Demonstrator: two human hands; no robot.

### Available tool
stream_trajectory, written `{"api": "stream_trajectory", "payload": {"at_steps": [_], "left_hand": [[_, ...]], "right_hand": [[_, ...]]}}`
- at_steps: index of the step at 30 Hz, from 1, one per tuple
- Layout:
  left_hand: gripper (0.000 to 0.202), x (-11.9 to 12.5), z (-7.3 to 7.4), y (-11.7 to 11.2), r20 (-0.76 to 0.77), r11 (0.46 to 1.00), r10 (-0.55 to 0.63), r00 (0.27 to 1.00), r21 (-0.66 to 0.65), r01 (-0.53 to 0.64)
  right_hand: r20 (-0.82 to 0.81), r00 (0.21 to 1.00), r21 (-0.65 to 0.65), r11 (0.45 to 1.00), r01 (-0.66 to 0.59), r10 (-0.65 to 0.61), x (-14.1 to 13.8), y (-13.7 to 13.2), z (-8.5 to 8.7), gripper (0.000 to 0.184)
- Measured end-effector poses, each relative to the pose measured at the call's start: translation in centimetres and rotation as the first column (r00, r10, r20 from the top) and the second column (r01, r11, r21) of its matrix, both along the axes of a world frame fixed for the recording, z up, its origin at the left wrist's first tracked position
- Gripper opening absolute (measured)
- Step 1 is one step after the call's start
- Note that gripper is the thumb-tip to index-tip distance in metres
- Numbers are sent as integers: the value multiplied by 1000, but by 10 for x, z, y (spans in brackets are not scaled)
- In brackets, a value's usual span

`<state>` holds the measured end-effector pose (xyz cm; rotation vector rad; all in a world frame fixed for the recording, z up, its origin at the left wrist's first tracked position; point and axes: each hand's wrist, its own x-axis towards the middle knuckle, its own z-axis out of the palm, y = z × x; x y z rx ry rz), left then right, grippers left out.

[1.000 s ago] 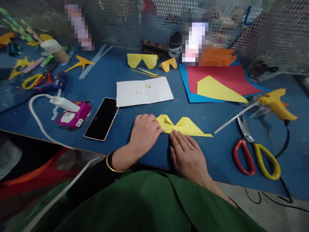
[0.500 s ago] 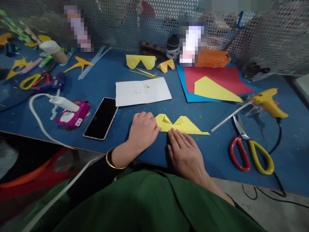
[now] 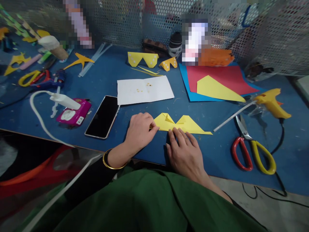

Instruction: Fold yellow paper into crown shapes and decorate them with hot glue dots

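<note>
A folded yellow paper (image 3: 183,125) with two peaks lies flat on the blue table (image 3: 212,151) near its front edge. My left hand (image 3: 140,130), with a gold bangle on the wrist, has curled fingers pinching the paper's left corner. Just right of it, my right hand (image 3: 184,151) lies flat with fingers stretched out, its fingertips pressing the paper's lower edge.
A black phone (image 3: 103,116), white sheet (image 3: 144,90), pink box (image 3: 74,115) with white charger lie left. Red-and-yellow scissors (image 3: 251,151) and a yellow glue gun (image 3: 271,102) lie right. Red, blue, yellow sheets (image 3: 217,82) and dotted yellow folded pieces (image 3: 143,59) sit before a mesh wall.
My left hand has slid a little left to the paper's corner and pinched it. The right hand stays flat on the lower edge.
</note>
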<state>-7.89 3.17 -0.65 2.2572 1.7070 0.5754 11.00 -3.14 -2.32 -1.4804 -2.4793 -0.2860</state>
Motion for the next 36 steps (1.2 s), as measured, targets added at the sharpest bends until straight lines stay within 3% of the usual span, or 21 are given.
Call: {"api": "stream_trajectory", "payload": {"at_steps": [6, 16, 23, 36], "left_hand": [[17, 3, 3, 1, -41, 999, -10, 999, -47, 8], [16, 1, 2, 0, -43, 999, -7, 999, -37, 6], [17, 0, 1, 0, -41, 999, -31, 999, -8, 31], [21, -13, 1, 1, -16, 999, 17, 1000, -48, -18]], "right_hand": [[-39, 999, -62, 998, -9, 6, 3, -1, 1, 48], [9, 999, -7, 999, -39, 40, 0, 4, 5, 43], [-52, 987, -67, 986, -154, 151, -7, 10, 5, 44], [-49, 990, -67, 989, -135, 132, -10, 12, 2, 45]]}}
